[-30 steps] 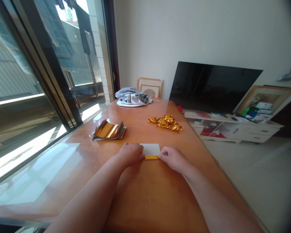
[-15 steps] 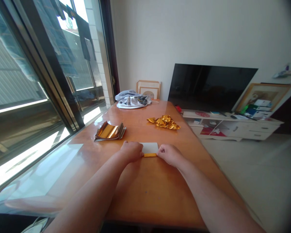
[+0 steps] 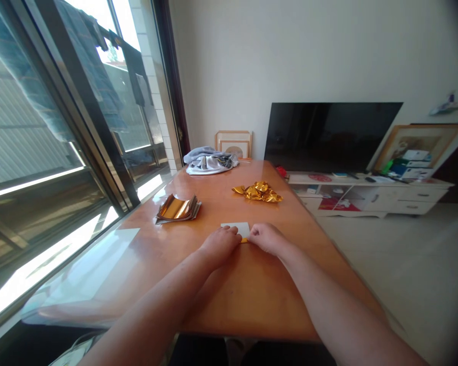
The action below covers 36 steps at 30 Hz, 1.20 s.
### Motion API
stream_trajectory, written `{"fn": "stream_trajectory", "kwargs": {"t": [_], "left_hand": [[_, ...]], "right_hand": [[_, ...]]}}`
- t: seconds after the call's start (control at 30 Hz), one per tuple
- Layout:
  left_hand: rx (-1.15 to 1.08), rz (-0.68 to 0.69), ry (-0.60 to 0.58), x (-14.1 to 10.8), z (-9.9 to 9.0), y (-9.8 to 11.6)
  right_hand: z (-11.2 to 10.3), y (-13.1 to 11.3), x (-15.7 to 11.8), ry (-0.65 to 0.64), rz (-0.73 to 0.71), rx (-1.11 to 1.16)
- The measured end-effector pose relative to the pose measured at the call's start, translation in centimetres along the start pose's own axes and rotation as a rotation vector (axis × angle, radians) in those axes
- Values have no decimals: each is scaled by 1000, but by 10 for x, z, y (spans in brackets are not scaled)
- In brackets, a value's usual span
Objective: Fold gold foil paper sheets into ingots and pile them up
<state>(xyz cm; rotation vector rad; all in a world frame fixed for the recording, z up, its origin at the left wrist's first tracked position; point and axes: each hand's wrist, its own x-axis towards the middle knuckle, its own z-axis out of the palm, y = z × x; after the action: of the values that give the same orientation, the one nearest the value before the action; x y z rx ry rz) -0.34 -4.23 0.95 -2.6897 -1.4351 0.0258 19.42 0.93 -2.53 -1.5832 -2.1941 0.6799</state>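
A white-backed sheet (image 3: 234, 229) lies flat on the wooden table (image 3: 275, 284), with a narrow gold folded edge (image 3: 244, 240) along its near side. My left hand (image 3: 220, 246) presses down on the sheet's near left part and hides most of the gold edge. My right hand (image 3: 267, 239) pinches the sheet's right end, and its fingertips almost meet my left hand. Farther up the table lies a stack of gold foil sheets (image 3: 177, 208) with curled edges. A crumpled gold foil piece (image 3: 257, 191) sits to its right.
A pale folded cloth (image 3: 209, 161) lies at the table's far end, with picture frames (image 3: 233, 144) behind it. A glass sliding door (image 3: 80, 152) runs along the left. A dark TV screen (image 3: 328, 137) stands on a white cabinet (image 3: 370, 198) at right.
My left hand has slid right and now covers most of the gold edge. My hands are closer together, and the view has shifted slightly.
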Motion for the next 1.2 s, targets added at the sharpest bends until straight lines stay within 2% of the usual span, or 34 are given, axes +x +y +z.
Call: {"fn": "stream_trajectory", "kwargs": {"t": [0.2,0.53,0.7,1.2], "left_hand": [[-4,-17,5,-13,-1,6],[-72,-47,118,-29,10,10],[-81,-60,136,-32,15,11],[-143,-71,141,-33,14,13]], "right_hand": [[1,4,1,-7,-2,54],[6,12,8,-1,5,100],[8,14,9,2,4,110],[8,13,9,-13,56,223]]}}
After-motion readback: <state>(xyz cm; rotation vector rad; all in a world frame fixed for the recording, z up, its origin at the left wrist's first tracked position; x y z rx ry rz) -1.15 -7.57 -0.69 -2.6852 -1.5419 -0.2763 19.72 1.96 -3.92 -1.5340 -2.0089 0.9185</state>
